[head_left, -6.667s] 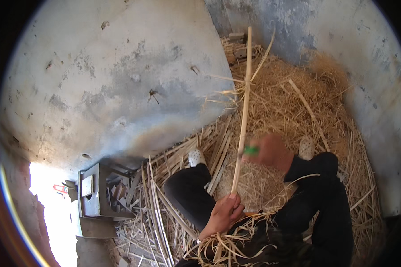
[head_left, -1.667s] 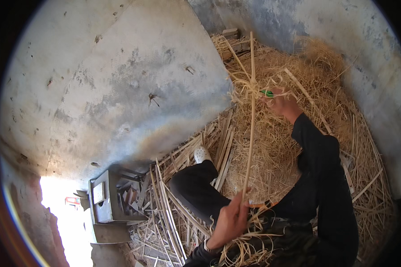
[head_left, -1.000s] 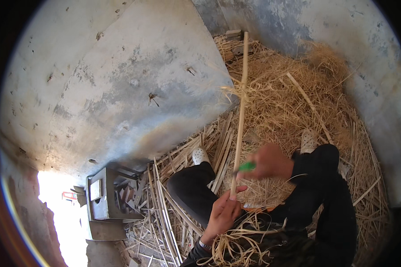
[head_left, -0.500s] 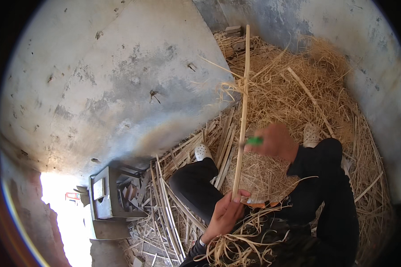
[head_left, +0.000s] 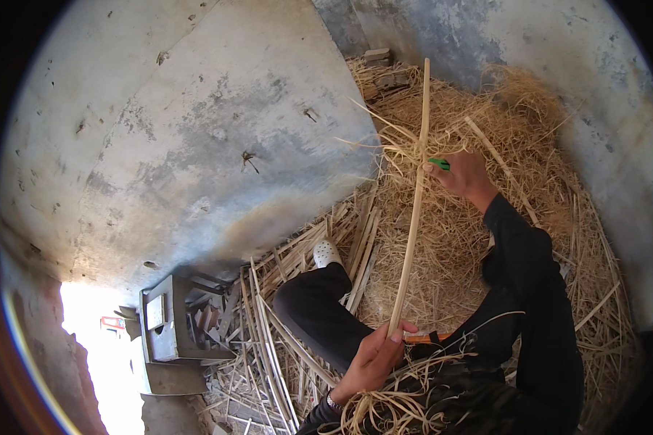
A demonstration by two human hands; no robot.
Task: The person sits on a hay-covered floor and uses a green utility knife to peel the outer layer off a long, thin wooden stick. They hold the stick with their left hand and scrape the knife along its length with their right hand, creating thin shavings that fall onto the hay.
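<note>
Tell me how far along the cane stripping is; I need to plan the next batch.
Done: a heap of shavings covers the floor and curls lie in the lap. In hand: the left hand has a grip on the cane's lower end; the right hand holds a green-handled tool high on it, fibres fraying there. Left: more canes lie beside the leg.

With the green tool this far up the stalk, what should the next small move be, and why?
Probably draw the right hand and its green tool back down the stalk toward the left hand, which grips the lower end; loose fibres bunch at the tool.
</note>
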